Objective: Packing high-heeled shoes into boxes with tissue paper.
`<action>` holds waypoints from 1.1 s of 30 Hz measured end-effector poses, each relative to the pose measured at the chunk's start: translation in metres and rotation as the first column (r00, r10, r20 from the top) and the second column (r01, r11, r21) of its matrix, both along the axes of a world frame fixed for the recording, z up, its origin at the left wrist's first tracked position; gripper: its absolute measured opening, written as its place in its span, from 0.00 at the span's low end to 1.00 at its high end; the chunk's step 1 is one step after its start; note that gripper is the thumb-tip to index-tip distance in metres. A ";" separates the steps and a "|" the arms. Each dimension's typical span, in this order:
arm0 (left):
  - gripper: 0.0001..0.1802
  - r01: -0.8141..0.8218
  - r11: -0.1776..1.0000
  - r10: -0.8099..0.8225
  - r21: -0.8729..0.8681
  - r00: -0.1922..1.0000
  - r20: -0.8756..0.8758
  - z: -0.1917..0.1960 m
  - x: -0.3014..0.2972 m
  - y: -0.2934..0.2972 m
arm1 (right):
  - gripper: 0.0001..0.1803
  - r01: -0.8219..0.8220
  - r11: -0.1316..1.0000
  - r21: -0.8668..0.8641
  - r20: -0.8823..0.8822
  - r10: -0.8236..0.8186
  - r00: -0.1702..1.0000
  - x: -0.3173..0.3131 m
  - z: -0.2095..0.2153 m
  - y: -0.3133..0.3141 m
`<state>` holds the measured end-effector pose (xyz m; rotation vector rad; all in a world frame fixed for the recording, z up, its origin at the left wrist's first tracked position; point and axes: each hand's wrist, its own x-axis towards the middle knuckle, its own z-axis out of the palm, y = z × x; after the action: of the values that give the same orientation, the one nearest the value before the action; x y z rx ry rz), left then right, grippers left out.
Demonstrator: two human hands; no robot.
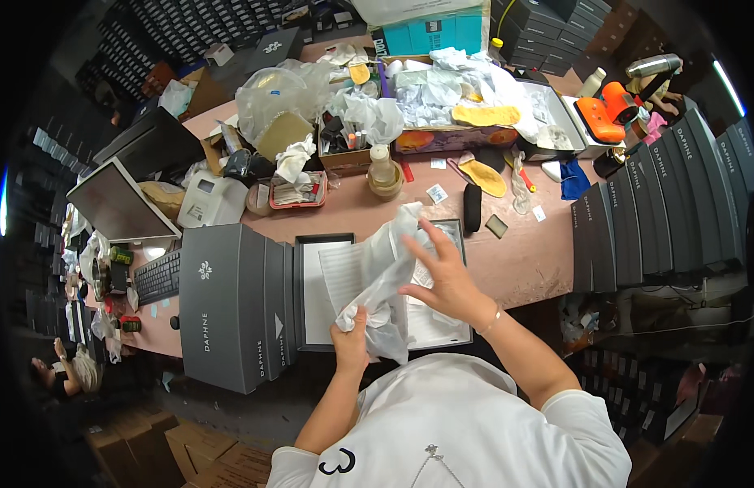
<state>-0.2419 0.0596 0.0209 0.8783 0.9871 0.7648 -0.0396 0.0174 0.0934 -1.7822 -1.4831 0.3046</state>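
Observation:
My left hand [352,343] pinches the lower left side of a crumpled, translucent white wrapping [378,272]. Whatever the wrapping may contain is hidden. Beside its upper right edge is my right hand [451,285], with thumb and fingers spread apart; I cannot tell whether the fingertips touch it. Both hands are over an open dark grey shoebox [312,311] lined with white paper. The wrapping covers the middle of that box, while white paper [432,325] shows in its right part.
Stacked grey shoeboxes [230,301] stand left of the open box, and another row [637,211] lines the right. Behind lie a bottle [385,172], a black case [472,207], yellow insoles [482,176] and a paper-filled box [458,138]. A monitor [123,203] and keyboard [159,278] are farther left.

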 end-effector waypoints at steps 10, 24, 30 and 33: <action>0.38 0.166 0.881 -0.001 -0.442 0.936 0.351 -0.044 -0.014 0.042 | 0.17 -0.348 0.923 -0.162 -0.544 0.210 0.812 -0.055 0.007 -0.034; 0.23 -0.387 0.913 0.295 0.129 0.844 0.449 0.079 -0.037 0.101 | 0.22 0.271 0.880 -0.389 -0.497 -0.449 0.743 0.083 -0.054 -0.076; 0.20 0.773 0.354 -0.149 0.527 0.603 -0.784 -0.013 0.019 0.082 | 0.21 0.305 0.894 -0.328 -0.642 -0.448 0.623 0.093 -0.038 -0.080; 0.22 0.735 0.456 -0.091 0.501 0.599 -0.796 -0.048 -0.009 0.095 | 0.20 0.099 0.939 -0.331 -0.606 -0.292 0.740 0.093 -0.006 -0.084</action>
<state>-0.2511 0.1546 -0.0267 2.3086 0.9088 0.3492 0.0536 -0.0670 0.0871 -1.7645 -0.7640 0.9591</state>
